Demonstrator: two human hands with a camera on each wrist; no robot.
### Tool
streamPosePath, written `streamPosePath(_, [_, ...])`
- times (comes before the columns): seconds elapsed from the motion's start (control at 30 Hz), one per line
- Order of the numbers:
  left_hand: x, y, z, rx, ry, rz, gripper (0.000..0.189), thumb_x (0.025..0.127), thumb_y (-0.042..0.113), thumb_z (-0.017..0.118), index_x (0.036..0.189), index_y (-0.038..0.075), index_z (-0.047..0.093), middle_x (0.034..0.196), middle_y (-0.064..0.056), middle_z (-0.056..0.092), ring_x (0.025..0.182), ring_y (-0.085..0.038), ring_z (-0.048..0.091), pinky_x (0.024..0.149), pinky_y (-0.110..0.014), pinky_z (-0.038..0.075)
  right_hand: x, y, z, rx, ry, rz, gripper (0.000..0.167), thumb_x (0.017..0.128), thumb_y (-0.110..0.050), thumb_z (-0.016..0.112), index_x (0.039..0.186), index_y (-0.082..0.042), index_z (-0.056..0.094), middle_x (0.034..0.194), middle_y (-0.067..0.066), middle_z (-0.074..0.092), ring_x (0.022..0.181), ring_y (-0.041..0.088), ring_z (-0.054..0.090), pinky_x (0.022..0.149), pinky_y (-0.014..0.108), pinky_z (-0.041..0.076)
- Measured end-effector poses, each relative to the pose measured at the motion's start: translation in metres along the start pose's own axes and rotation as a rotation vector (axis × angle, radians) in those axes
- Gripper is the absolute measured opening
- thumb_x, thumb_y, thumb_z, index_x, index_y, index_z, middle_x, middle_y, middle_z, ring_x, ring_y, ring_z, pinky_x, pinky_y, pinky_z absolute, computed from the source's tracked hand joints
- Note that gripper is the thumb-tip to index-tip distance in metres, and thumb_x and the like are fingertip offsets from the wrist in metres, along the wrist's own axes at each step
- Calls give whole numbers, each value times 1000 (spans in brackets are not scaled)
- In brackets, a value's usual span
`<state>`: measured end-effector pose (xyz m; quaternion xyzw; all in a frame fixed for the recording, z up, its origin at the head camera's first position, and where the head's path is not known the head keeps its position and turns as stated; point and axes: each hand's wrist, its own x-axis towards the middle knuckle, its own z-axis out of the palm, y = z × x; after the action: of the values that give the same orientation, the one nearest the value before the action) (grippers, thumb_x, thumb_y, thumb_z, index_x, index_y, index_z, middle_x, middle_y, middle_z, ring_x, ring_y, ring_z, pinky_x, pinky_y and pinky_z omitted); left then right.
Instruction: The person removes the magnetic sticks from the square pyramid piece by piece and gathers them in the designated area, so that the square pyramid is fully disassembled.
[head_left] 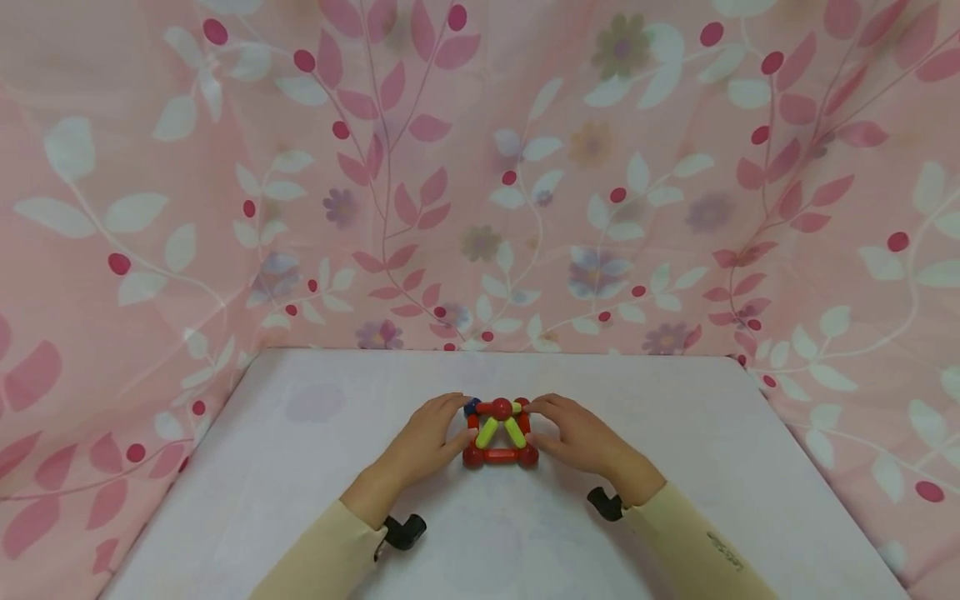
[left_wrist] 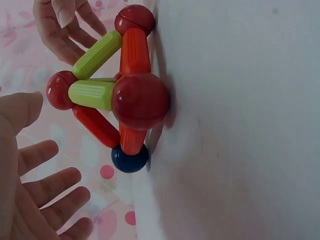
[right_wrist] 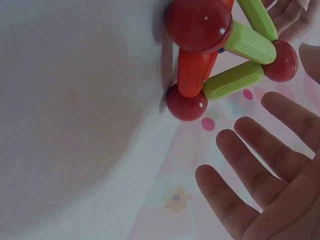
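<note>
A small pyramid of magnetic balls and rods [head_left: 501,456] stands on the table between the two hands. Its base has orange-red rods [left_wrist: 135,52] joined by red balls [left_wrist: 140,101] and one blue ball [left_wrist: 130,158]. Yellow-green rods [right_wrist: 234,80] and one red rod [left_wrist: 96,126] slope up to a red ball [head_left: 502,407] at the top. The left hand [head_left: 426,439] is on the left side, its fingers spread and apart from the pyramid in the left wrist view. On the other side, the right hand [head_left: 588,437] holds nothing, its fingers extended beside the rods.
The white table [head_left: 300,467] carries the pyramid, its far edge running along a pink floral curtain [head_left: 480,208]. More curtain hangs at both sides. A black wrist mount [head_left: 405,532] sticks out under the left sleeve, and another black mount [head_left: 604,503] under the right.
</note>
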<state>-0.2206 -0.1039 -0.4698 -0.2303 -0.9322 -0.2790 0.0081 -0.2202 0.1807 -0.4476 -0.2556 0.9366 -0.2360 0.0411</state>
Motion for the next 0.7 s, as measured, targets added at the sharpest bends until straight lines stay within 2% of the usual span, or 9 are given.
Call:
streamPosePath(0.2, [6,4,6,-83,35,-13,52,98,39,64,142,15,52,146,-5,52,137,-26,45,111,-48,38,6,-3,5,108,29,13,42,94,-32,71,130,-10,65,124,8,64,114,30,59,99,51,48])
streamPosePath(0.3, [9,6,8,-117,66,0,45,99,35,64,137,12,56,141,-6,55,134,-26,48,111,-48,38,8,-3,9,134,38,22,39,94,-29,72,127,-9,66,119,9,66,110,31,60,96,49,50])
streamPosePath(0.47, [15,9,13,-172,107,9,38,98,30,66,130,10,62,133,-7,61,128,-26,53,110,-47,40,13,-4,15,139,66,46,33,93,-28,73,121,-11,69,114,5,69,105,27,61,92,45,52])
streamPosePath(0.7, [20,11,20,-223,112,-28,42,97,33,66,132,10,61,133,-7,61,129,-27,53,109,-48,40,16,-9,19,209,103,50,23,92,-22,74,112,-10,72,104,0,70,97,20,65,88,42,54])
